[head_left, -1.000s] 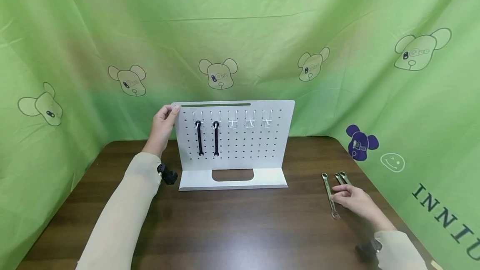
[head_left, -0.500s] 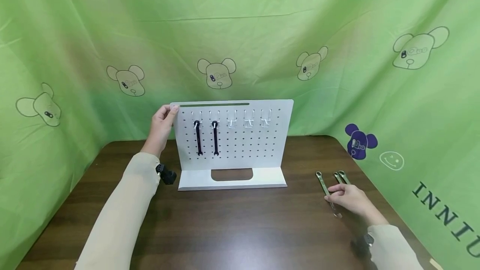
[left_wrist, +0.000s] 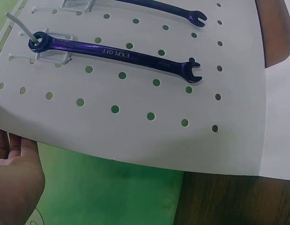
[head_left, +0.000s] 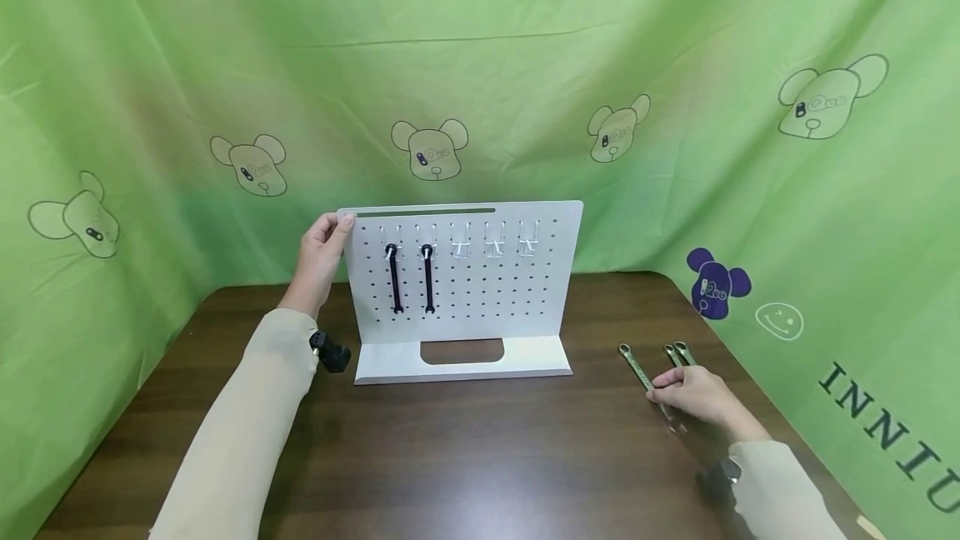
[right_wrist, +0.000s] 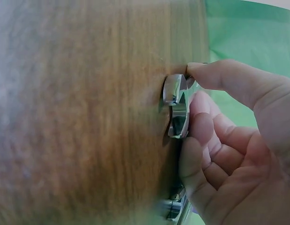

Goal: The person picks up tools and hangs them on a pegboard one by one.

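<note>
My left hand [head_left: 318, 261] grips the upper left corner of a white pegboard stand [head_left: 480, 298], thumb on its front. Two dark combination wrenches [head_left: 428, 280] hang from the board's two left hooks; in the left wrist view the nearer purple-blue wrench [left_wrist: 119, 54] hangs by its ring end. At the right, my right hand [head_left: 697, 394] pinches a silver combination wrench [head_left: 636, 365] between thumb and fingers. Its open end [right_wrist: 176, 105] sits close over the wood in the right wrist view. Beyond the hand lie two more silver wrenches [head_left: 680, 352], partly hidden by it.
Three clear hooks [head_left: 494, 242] on the board's right side carry nothing. The stand's base [head_left: 461, 373] rests on a brown wooden table [head_left: 450, 457]. A green printed curtain [head_left: 525, 65] hangs round the back and sides.
My right hand has taken hold of the nearest silver wrench and swung its ring end leftward, away from the other two. The left hand stays on the board.
</note>
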Motion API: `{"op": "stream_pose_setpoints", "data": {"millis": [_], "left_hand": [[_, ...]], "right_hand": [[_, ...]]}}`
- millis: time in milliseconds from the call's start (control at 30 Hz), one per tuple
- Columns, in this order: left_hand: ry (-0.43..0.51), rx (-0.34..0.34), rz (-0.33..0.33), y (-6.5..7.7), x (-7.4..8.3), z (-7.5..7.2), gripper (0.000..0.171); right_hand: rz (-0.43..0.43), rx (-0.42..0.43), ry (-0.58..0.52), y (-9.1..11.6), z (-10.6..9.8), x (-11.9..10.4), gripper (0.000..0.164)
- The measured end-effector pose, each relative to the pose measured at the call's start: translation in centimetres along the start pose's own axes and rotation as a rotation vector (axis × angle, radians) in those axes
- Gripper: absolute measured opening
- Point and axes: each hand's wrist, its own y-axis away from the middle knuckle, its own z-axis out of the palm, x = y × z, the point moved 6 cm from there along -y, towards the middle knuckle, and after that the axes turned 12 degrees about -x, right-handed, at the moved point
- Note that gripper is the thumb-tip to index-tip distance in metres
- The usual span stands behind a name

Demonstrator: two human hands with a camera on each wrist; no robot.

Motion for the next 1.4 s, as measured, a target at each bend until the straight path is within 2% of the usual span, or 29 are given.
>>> {"op": "stream_pose_setpoints", "data": {"millis": [200,433,533,833,1033,1200,1400], "left_hand": [[-0.006,-0.007,0.001,0.1,0.1,0.0,0.035],[-0.003,0.010,0.018,0.1,0.2,-0.1,0.030],[-0.007,0.016,0.022,0.0,0.3,-0.1,0.030],[-0.016,0.003,0.013,0.1,0.2,0.0,0.035],[-0.021,-0.012,-0.004,0.4,0.0,0.3,0.041],[-0.010,-0.008,-0.008,0.2,0.0,0.3,0.036],[-0.003,-0.009,0.011,0.0,0.1,0.2,0.038]], "right_hand": [[-0.007,-0.025,-0.007,-0.1,0.2,-0.1,0.026],[0.024,-0.077,-0.011,-0.4,0.3,-0.4,0.016],[-0.005,-0.108,-0.011,-0.4,0.4,-0.8,0.016],[0.005,-0.095,0.005,-0.1,0.3,-0.9,0.017],[-0.039,-0.136,-0.040,0.2,0.7,-0.4,0.017],[-0.093,-0.145,-0.067,0.0,0.7,0.0,0.017],[-0.174,-0.162,-0.076,0.0,0.9,-1.0,0.016]]}}
